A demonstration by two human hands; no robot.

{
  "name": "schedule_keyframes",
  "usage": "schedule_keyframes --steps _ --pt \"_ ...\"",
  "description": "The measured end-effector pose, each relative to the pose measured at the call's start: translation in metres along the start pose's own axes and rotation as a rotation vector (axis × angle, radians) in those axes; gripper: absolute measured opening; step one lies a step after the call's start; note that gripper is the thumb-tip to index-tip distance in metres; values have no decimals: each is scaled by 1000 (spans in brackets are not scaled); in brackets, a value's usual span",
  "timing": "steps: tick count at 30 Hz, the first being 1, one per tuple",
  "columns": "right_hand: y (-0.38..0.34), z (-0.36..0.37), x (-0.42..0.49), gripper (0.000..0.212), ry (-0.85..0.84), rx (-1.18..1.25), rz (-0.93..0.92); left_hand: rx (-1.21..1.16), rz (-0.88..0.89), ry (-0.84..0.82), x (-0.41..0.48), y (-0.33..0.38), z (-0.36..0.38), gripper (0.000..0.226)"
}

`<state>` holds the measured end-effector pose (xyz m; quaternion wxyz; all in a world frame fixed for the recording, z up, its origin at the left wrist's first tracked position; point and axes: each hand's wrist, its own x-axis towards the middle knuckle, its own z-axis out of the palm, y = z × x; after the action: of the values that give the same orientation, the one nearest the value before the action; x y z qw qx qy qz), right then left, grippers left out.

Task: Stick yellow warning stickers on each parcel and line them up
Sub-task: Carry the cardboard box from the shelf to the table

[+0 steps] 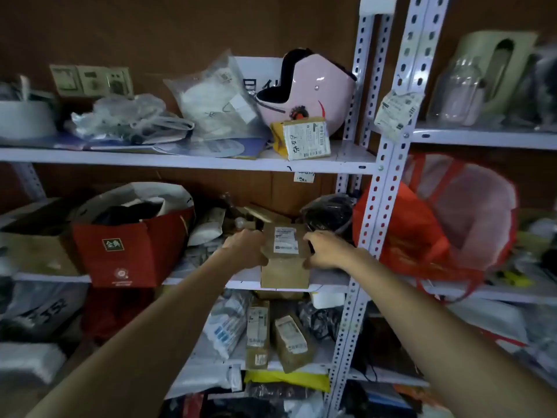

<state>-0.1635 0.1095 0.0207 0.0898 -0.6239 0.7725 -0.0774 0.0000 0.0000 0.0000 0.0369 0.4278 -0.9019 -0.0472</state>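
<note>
Both hands (245, 248) (327, 250) grip parcel (284, 274) at shelf edge (331, 284).

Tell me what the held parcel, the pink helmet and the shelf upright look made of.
The parcel: brown cardboard, matte, folded edges, with a white paper label. The pink helmet: probably hard plastic, glossy, showing bright highlights. The shelf upright: likely white-painted metal, punched with rows of slots.
</note>
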Motion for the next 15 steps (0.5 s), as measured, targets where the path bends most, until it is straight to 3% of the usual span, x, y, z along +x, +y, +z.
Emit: schedule_keyframes --steps 4,9,11,15 --pt "22 -5 42 42 -25 33 2 -30 -36 -17 44 -2 16 47" --pt "39 5 73 32 -61 65 -50 -114 -75 -20 88 -12 40 61" --pt "48 16 79 35 -60 117 -38 -202 -91 -5 98 -19 56 67" --pt "66 38 90 61 -91 228 -46 -523 -83 -118 99 -24 80 107"
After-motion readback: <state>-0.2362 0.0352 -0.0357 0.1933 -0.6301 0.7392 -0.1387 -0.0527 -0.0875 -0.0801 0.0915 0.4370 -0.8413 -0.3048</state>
